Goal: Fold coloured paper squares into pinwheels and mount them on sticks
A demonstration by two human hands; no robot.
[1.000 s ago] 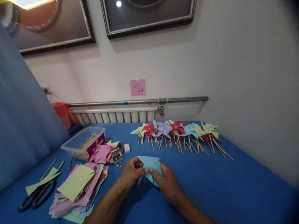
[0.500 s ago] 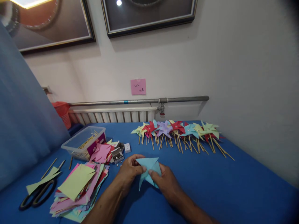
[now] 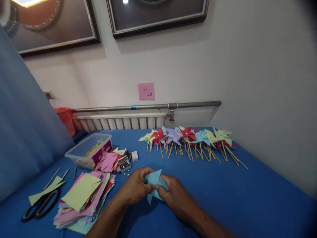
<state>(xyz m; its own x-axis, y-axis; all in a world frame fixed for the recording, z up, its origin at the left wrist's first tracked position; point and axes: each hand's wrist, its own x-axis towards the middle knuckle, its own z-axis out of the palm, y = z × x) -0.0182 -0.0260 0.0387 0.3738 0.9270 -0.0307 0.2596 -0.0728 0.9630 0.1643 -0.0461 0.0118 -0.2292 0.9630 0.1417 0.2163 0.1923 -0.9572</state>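
Observation:
Both my hands meet over the blue table (image 3: 247, 198) and pinch a light blue paper piece (image 3: 154, 180), partly folded into pinwheel points. My left hand (image 3: 135, 188) grips its left side with fingers curled round it. My right hand (image 3: 173, 195) holds the right side, thumb pressed at the paper's middle. One paper point sticks up between the hands, another hangs down below them. To the left of my left hand lies a stack of coloured paper squares (image 3: 84, 198) with a yellow-green sheet on top.
A row of finished pinwheels on wooden sticks (image 3: 190, 140) lies along the far side. A clear plastic box with sticks (image 3: 88, 150), a small open box of pins (image 3: 123, 164), scissors (image 3: 39, 206) and loose sticks (image 3: 52, 178) sit at the left. A wall stands at the right.
The blue paper has been folded in further and now shows less above my hands. Both hands have closed in more tightly on it.

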